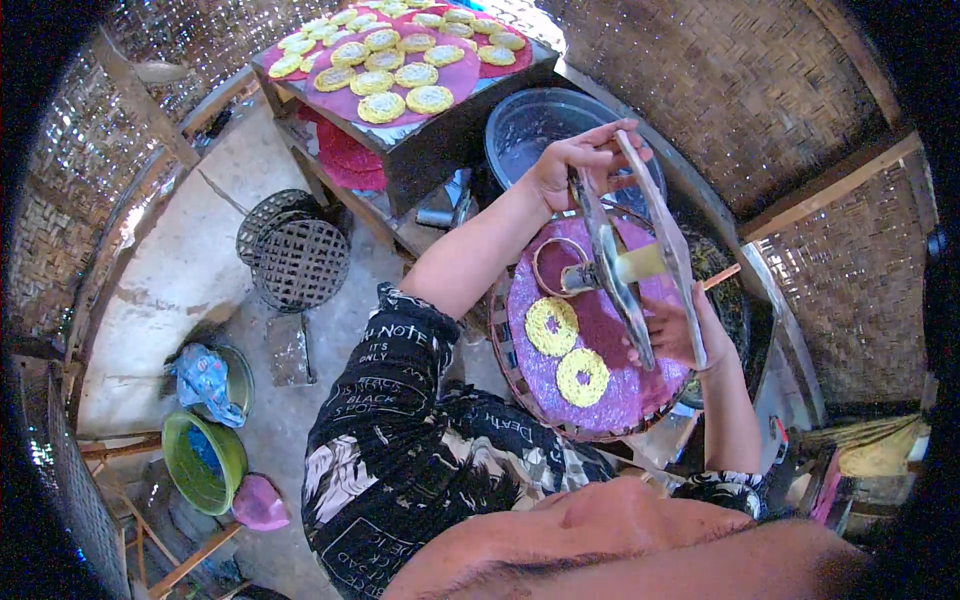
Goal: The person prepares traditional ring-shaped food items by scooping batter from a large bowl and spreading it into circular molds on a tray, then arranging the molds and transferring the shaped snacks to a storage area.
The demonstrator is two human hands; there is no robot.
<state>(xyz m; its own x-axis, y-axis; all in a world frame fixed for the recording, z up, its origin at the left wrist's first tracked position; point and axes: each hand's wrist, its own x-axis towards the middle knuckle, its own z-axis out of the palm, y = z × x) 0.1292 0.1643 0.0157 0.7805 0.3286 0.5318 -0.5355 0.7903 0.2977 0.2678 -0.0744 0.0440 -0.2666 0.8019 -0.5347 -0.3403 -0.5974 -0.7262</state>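
You are holding a wooden press (640,263) above the round tray (507,366), over the right half of the pink sheet lining it. Your left hand (590,165) is grasping the ends of both boards over the tray's far edge; your right hand (685,330) is curling around the opposite ends over the tray's near right side, its fingers reaching in between.

The dark board (605,250) and the pale board (672,250) are looking stiff and fairly weighty, so you are probably wanting a grip at both ends, as now, leaving the pale cylinder between them untouched. The dark board is shining as if wet or greasy, so it may be slippery; wrapping your fingers right round it is likely safer than pinching.

Below the press, two yellow rings (545,343) are lying on the tray's left and near part; they are looking soft and easily dented, so they are calling for lifting by the sheet. A thin hoop (537,265) is resting towards the tray's far left.

Beyond the tray, a dark basin (520,125) is sitting, and farther off a table (470,135) is bearing more yellow pieces (430,98) on pink sheets.
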